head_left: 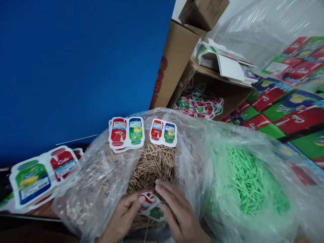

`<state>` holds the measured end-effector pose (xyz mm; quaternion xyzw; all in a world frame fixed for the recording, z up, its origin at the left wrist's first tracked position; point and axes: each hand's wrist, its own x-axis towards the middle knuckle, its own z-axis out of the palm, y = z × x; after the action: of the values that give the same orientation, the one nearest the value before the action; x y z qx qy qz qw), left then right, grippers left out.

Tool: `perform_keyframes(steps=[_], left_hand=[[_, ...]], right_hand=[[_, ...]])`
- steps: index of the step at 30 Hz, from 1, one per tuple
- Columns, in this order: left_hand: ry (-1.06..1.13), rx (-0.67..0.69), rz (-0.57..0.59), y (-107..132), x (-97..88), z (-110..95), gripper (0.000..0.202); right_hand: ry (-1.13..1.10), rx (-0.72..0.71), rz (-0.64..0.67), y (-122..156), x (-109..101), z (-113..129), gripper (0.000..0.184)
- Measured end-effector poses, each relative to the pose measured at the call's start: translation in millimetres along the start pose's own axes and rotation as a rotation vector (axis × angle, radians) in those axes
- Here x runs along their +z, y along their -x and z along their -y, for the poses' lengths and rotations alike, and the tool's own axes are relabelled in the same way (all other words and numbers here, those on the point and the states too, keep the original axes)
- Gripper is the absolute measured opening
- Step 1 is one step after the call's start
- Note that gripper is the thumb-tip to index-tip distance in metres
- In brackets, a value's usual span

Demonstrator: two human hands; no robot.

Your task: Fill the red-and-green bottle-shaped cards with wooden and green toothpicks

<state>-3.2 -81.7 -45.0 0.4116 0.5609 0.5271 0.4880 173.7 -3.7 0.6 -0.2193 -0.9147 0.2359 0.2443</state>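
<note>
Low in the middle, my left hand point(124, 213) pinches the left end of a small printed packet point(156, 213) between thumb and fingers. Red and green jar-shaped prints show on it, within a white border. My right hand point(180, 216) closes round the packet's right end and hides part of it. Both hands are over a clear plastic bag point(188, 172) filled with thin brown sticks point(158, 158). Two similar flat packets, a cola-and-lemon packet point(164, 132) and a stacked pair point(126, 133), lie on the bag's far side.
At right stands another bag with bright green sticks point(246, 182). Larger double-jar packets point(40, 179) lie at far left. Behind, an open carton point(235, 96) holds many packets. Printed boxes point(293, 104) are stacked at right, and a blue panel point(76, 67) fills the back left.
</note>
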Motion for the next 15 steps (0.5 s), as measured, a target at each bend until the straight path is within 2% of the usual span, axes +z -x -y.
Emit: perform_keyframes(steps=[2, 6, 10, 15], left_hand=[[-0.016, 0.086, -0.001, 0.8, 0.0, 0.1, 0.036], [-0.073, 0.212, -0.016, 1.9, 1.0, 0.6, 0.030], [-0.193, 0.342, 0.037, 2.5, -0.6, 1.7, 0.030], [-0.303, 0.433, 0.081, 2.5, -1.3, 2.7, 0.034]], right_hand=[[0.039, -0.060, -0.006, 2.2, 0.1, 0.5, 0.041], [0.103, -0.068, -0.098, 3.5, -1.7, 3.5, 0.039], [0.137, -0.134, -0.009, -1.6, -10.2, 9.4, 0.032], [0.132, -0.078, 0.046, -11.8, -15.0, 18.8, 0.019]])
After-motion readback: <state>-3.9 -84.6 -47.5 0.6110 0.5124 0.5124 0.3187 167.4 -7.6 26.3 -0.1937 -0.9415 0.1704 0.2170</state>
